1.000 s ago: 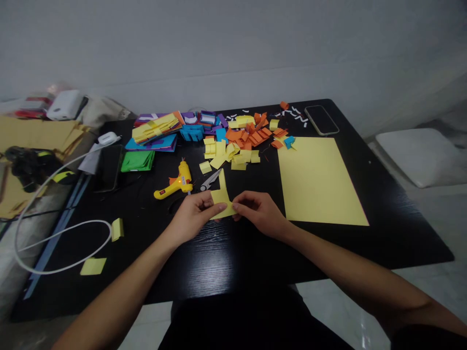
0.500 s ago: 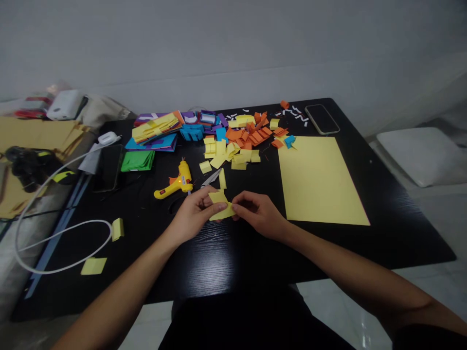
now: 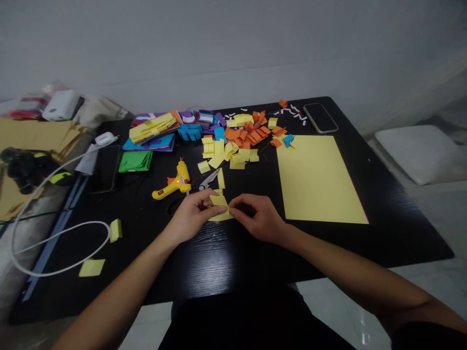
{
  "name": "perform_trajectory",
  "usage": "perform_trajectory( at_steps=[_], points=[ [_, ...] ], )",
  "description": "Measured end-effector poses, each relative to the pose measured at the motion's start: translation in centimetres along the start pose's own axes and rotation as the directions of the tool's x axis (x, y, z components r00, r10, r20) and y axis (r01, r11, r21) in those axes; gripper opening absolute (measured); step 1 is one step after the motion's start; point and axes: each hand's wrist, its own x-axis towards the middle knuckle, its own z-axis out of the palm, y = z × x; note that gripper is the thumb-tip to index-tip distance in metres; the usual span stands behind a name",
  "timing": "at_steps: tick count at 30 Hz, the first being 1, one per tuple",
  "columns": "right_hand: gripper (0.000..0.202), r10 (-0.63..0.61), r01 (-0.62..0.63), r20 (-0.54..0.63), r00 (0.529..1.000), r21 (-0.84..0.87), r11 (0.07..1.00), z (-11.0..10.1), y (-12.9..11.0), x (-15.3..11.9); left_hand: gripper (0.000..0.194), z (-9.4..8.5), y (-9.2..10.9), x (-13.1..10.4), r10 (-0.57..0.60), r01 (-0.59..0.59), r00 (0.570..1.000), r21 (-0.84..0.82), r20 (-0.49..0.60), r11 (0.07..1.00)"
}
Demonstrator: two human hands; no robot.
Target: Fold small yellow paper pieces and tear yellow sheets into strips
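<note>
Between my two hands is a small piece of yellow paper [image 3: 219,200], bent along a fold. My left hand [image 3: 195,214] grips it with the thumb on top and the fingers behind. The fingertips of my right hand [image 3: 257,216] pinch its right edge, and the fingers partly hide it. Just beyond the hands lie scissors [image 3: 210,180], their handles partly behind my left hand, and a folded yellow strip [image 3: 221,179]. To the left rests a yellow glue gun [image 3: 177,182]. Farther back is a heap of yellow paper pieces [image 3: 237,158] beside orange folded pieces [image 3: 251,133].
A large yellow sheet [image 3: 323,180] lies on the right of the black table [image 3: 255,272], with a phone [image 3: 320,118] behind it. Stacked coloured papers [image 3: 155,129], green papers [image 3: 135,161] and another phone [image 3: 105,167] are at the left. A white cable [image 3: 62,233] loops near the left edge.
My right fingertips have shifted slightly left along the yellow paper's edge. Both hands still hold the paper in nearly the same place. The whole view has shifted slightly.
</note>
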Motion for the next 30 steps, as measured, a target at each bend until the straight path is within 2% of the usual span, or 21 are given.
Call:
perform_trajectory(
  at_steps=[6,13,17,24,30],
  points=[
    [0.013,0.012,-0.012,0.012,1.0,0.01,1.0,0.05,0.05,0.01,0.026,0.19,0.23,-0.07,0.011,-0.011,1.0,0.026,-0.011,1.0],
    [0.018,0.145,-0.153,0.06,0.988,0.177,0.972,0.04,0.12,0.16,0.024,0.44,0.45,-0.09,0.022,-0.022,0.998,0.003,-0.065,1.0],
    [0.02,0.176,-0.191,0.096,0.98,0.183,0.964,0.02,0.04,0.22,0.025,0.48,0.37,-0.04,0.024,-0.025,0.996,-0.017,-0.091,1.0],
    [0.022,0.052,-0.051,0.068,0.996,-0.013,0.999,-0.11,-0.05,0.16,0.028,0.55,0.35,0.06,0.003,-0.008,0.997,-0.06,-0.083,0.998],
    [0.022,0.002,0.0,0.055,0.998,-0.044,0.999,0.02,0.13,0.07,0.031,0.31,0.19,-0.03,-0.037,0.032,0.998,-0.08,-0.056,0.996]
  ],
)
